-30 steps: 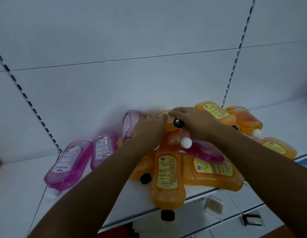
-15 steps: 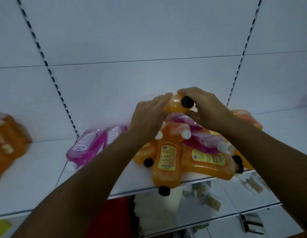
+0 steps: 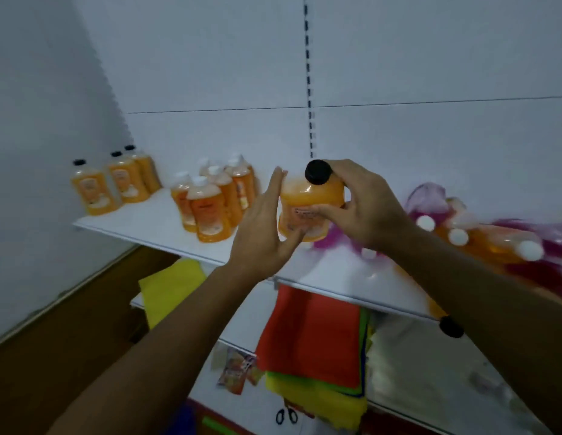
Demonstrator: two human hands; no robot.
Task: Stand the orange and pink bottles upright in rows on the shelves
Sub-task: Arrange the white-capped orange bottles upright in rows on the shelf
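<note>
Orange bottles (image 3: 128, 183) are already standing in rows at the shelf's (image 3: 154, 224) left end. Moving right, the left hand (image 3: 264, 233) is steadying, fingers straight, the black-capped orange bottle (image 3: 308, 208) that the right hand (image 3: 364, 202) is gripping, mid-carry above the shelf. Next, I judge, it needs setting upright beside the rows.

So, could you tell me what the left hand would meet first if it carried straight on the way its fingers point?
The left hand already rests against the held orange bottle; straight on, its fingers point up toward the white back panel, likely meeting that first, though depth is unclear.
</note>
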